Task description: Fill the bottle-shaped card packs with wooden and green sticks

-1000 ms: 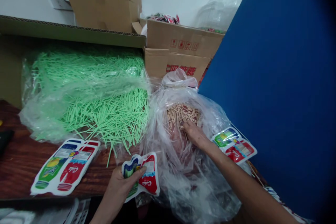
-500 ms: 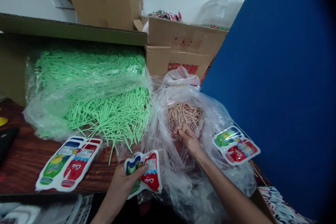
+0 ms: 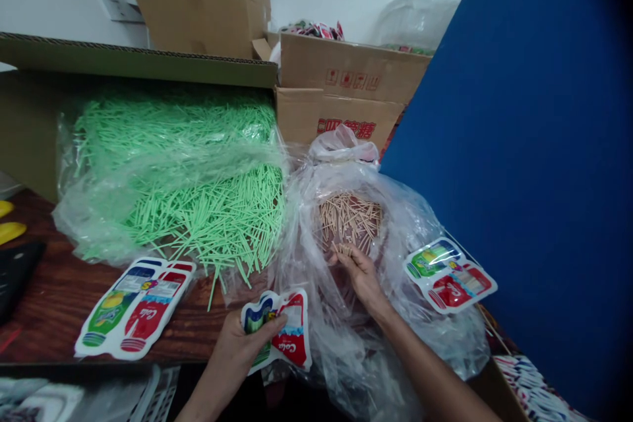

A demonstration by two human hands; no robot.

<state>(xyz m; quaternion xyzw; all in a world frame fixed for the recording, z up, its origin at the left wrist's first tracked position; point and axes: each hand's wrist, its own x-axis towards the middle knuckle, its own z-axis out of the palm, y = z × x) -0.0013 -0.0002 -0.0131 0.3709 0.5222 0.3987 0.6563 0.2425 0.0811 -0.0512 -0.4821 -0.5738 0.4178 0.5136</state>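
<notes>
My left hand [image 3: 250,343] grips a bottle-shaped cola packet [image 3: 293,330], thumb across its printed front, above the table's front edge. At the mouth of a clear plastic bag [image 3: 301,211], my right hand [image 3: 360,270] pinches a few thin tan sticks [image 3: 345,250]. A loose heap of tan sticks [image 3: 351,214] lies in the bag just beyond those fingertips. To the right, another printed packet [image 3: 451,275] rests on the crumpled plastic. A small stack of similar packets [image 3: 133,310] lies on the table left of my left hand.
Bright green sticks [image 3: 212,211] spill from a plastic-lined carton [image 3: 148,59] at the left. A printed cardboard box [image 3: 346,79] stands behind the bag. A blue panel [image 3: 504,145] bounds the right side. Yellow handles [image 3: 10,232] and a black object [image 3: 20,277] lie far left.
My right hand has drawn slightly back from the heap with the tan sticks pinched. My left hand still holds the packet. The whole view has shifted a little.
</notes>
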